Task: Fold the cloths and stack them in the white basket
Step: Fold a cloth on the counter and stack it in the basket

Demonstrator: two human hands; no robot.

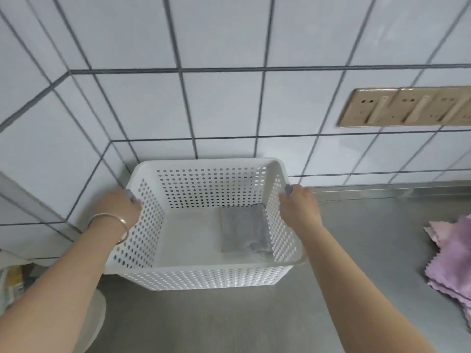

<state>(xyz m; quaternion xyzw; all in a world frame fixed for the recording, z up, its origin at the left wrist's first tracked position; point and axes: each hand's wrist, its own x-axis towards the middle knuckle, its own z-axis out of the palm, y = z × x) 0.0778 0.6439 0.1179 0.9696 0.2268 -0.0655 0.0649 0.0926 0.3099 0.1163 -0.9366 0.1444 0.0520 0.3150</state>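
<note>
A white tiled wall point(216, 103) with dark grout backs a steel counter point(229, 319). One white basket point(204, 277) sits in the corner; the left hand point(119, 207) and right hand point(299, 207) each grip a side rim. One folded grey cloth point(243, 229) lies inside; pink cloths point(456, 261) are piled at right. One outlet strip point(407, 108) is on the wall. No writing is legible.

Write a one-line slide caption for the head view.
Both hands, left and right, grip the white basket by its side rims; one folded grey cloth lies inside, pink cloths wait nearby.

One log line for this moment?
left hand: grips white basket rim | right hand: grips rim | grey cloth: folded inside | pink cloths: on counter
</note>
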